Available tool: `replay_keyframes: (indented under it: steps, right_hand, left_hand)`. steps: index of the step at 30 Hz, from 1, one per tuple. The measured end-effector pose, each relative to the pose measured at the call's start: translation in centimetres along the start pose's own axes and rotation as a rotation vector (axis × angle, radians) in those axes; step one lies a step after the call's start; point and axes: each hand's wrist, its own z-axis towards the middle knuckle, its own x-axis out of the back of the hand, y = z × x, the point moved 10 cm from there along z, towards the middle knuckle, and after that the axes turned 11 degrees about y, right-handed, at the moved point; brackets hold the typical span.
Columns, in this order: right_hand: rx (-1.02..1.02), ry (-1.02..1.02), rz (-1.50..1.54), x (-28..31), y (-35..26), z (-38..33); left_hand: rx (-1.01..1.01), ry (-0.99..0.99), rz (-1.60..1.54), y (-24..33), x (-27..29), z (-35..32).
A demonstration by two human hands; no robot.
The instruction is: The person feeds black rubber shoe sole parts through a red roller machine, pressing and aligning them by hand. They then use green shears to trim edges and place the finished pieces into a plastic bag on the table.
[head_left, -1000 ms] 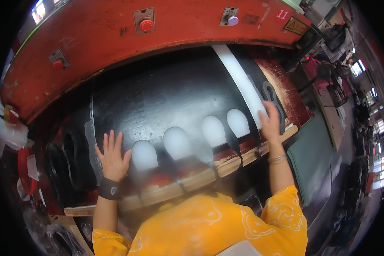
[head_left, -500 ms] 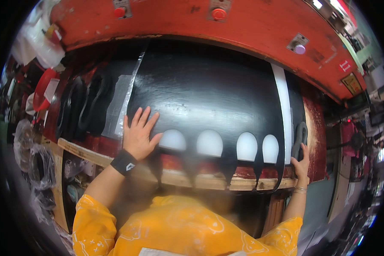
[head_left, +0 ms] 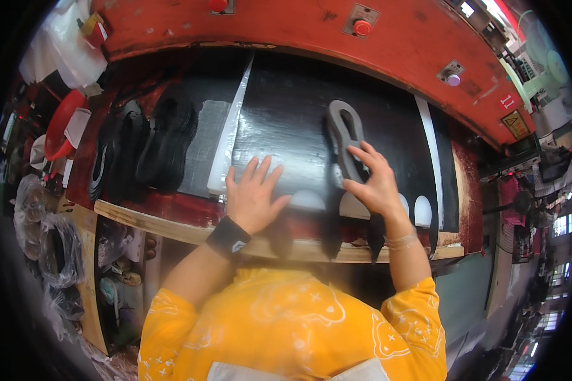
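Note:
A black sheet (head_left: 286,95) covers the middle of the work surface, with white rounded areas (head_left: 308,200) showing at its near edge. My left hand (head_left: 254,197), wearing a black wristband, lies on the sheet with fingers spread. My right hand (head_left: 380,181) has its thumb and fingers around the near part of a grey, sole-shaped cutting die (head_left: 338,134). The die is a long ring with an open middle, set over the right half of the sheet. Whether it rests on the sheet or hovers just above, I cannot tell.
An orange-red machine beam (head_left: 286,25) with round buttons crosses the far side. Dark sole-shaped pieces (head_left: 168,143) lie at left, near a red basin (head_left: 60,130). A wooden edge (head_left: 171,222) runs along the front. White strips (head_left: 429,146) flank the sheet.
My right hand has brought the sole-shaped cutting die from the right edge in over the sheet. The view has shifted, and my left hand still rests flat near the sheet's left side.

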Motion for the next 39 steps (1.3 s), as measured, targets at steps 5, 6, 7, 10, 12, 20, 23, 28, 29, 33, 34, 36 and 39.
replay_keyframes:
  steps: [5,6,7,10,12,20,23,28,29,33,34,36,39]
  right_hand:
    - [0.044,-0.118,-0.303,-5.3,-1.2,0.0]
    - [0.126,-0.066,-0.253,-4.9,-2.0,-0.1]
    - [0.156,-0.083,-0.225,-5.0,-2.1,-0.1]
    - [0.186,-0.115,-0.192,-4.9,-2.3,0.0]
    - [0.147,-0.138,-0.235,-5.2,-2.5,0.4]
    - [0.273,-0.065,0.012,-9.5,-9.7,2.8]
    - [0.332,0.007,-0.045,-11.7,-11.2,3.7]
    - [0.333,0.041,-0.107,-14.1,-12.3,4.3]
    - [0.342,0.040,-0.120,-14.3,-12.5,4.3]
    - [0.339,0.050,-0.125,-14.9,-13.1,4.7]
    - [0.340,0.055,-0.127,-15.0,-13.3,4.8]
    - [0.323,0.055,-0.128,-15.4,-13.2,5.2]
    - [0.404,-0.004,-0.116,-15.3,-12.8,5.5]
  left_hand:
    - [-0.047,0.139,-0.268,-4.9,3.0,1.0]
    - [-0.049,0.164,-0.306,-5.6,3.3,1.1]
    - [-0.062,0.148,-0.330,-5.9,3.1,1.3]
    - [-0.038,0.099,-0.381,-6.7,2.4,1.7]
    - [-0.017,0.068,-0.390,-6.9,2.1,1.8]
    - [-0.077,0.110,-0.402,-6.5,3.5,1.4]
    - [-0.023,0.127,-0.432,-6.8,3.4,1.4]
    - [0.042,0.159,-0.460,-7.4,3.5,1.6]
    - [0.056,0.148,-0.455,-7.6,3.4,1.8]
    - [0.085,0.122,-0.455,-8.0,2.8,2.4]
    - [0.104,0.114,-0.461,-8.3,2.6,2.6]
    - [0.106,0.096,-0.460,-8.4,2.4,2.9]
    - [0.072,0.134,-0.469,-8.6,2.7,3.7]
